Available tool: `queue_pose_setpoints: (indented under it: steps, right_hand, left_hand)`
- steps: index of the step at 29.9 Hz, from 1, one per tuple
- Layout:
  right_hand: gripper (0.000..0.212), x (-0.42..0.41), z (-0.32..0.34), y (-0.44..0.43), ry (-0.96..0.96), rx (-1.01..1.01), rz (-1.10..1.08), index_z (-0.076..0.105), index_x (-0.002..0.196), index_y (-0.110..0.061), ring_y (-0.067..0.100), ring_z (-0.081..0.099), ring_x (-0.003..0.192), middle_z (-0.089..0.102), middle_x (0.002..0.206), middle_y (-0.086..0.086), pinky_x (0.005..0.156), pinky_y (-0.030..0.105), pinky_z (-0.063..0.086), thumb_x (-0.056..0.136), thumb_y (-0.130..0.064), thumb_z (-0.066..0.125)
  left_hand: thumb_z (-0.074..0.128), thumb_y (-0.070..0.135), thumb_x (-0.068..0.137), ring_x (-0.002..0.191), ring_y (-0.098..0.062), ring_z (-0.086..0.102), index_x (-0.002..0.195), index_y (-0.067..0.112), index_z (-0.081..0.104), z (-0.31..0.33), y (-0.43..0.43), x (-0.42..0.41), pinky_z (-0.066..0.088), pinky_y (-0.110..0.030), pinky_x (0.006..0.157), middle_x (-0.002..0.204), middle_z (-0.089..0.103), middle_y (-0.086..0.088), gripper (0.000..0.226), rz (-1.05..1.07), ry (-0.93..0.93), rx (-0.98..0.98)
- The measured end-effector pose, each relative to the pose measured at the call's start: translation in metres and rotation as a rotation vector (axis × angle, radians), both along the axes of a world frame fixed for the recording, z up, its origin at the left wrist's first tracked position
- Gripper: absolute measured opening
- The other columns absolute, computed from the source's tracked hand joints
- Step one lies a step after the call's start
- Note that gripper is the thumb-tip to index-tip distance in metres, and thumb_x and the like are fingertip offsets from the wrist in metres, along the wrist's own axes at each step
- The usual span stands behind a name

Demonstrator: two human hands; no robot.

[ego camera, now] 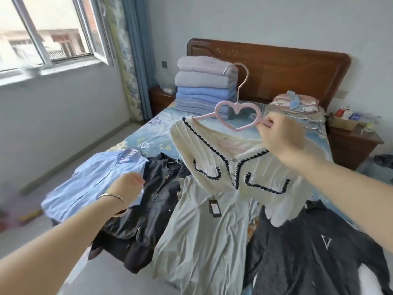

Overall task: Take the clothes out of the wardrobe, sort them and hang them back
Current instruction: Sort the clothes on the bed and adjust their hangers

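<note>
**Status.** The right grip point(278, 135) is closed on the right-hand arm of the pink hanger point(235, 129), pinching it between thumb and fingertips. The left grip point(127, 186) is low on the near left with its fingers curled, over the boundary between the blue shirt point(95, 177) and the black jacket point(157, 194). Whether it holds any cloth cannot be determined.

**Location of the work item.** The cream cardigan point(212, 154) is held clear of the bed point(148, 133), above the pale grey garment point(202, 231). The other garments lie spread across the near end of the bed.

**Governing relation.** The hanger's long axis runs left to right, with the hook pointing up and away towards the headboard point(287, 67). Its left arm is inside the cardigan's left shoulder. The right arm is bare where the right grip holds it, and the right shoulder of the cardigan sags below the wrist. The load therefore appears to hang from one end only — down and to the left of the grip.

**Assessment.**
- The cardigan is probably being freed from the hanger or seated on it, and either is consistent with the sorting stage.
- The loaded shoulder lies at the end of the hanger away from the right grip, so the left grip is the nearer hand to it. The left grip is well below it and must rise and move right to reach the collar.
- With support at one end only, the cardigan may slide off the left arm if the hanger tips further to the left — keep the axis level.
</note>
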State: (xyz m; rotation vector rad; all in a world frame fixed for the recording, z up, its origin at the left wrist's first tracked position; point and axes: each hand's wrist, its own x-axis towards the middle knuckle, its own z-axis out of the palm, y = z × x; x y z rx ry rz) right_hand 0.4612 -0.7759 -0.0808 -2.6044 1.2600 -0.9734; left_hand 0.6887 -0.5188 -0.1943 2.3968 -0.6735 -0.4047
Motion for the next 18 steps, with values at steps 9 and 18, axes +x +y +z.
queue_pose_setpoints:
  steps: [9, 18]
  right_hand:
    - [0.03, 0.164, 0.012, 0.084, 0.275, 0.042, 0.296, 0.061, 0.099, -0.006, 0.037, 0.056, 0.102, 0.064, 0.106, 0.02, 0.071, 0.034, 0.034, 0.095, -0.024, 0.038]
    - [0.03, 0.308, -0.047, 0.077, 0.38, 0.188, 0.352, 0.054, 0.071, -0.011, 0.029, 0.047, 0.077, 0.053, 0.076, 0.009, 0.066, 0.032, 0.035, 0.093, -0.027, 0.041]
  left_hand:
    - [0.051, -0.001, 0.084, 0.085, -0.03, 0.066, 0.085, 0.012, 0.063, 0.017, 0.15, 0.094, 0.045, -0.028, 0.073, 0.085, 0.068, -0.013, 0.019, 0.286, 0.004, -0.057]
    - [0.048, -0.002, 0.084, 0.069, -0.021, 0.061, 0.08, 0.014, 0.061, -0.014, 0.175, 0.223, 0.041, -0.021, 0.057, 0.073, 0.065, -0.005, 0.021, 0.378, 0.006, -0.01]
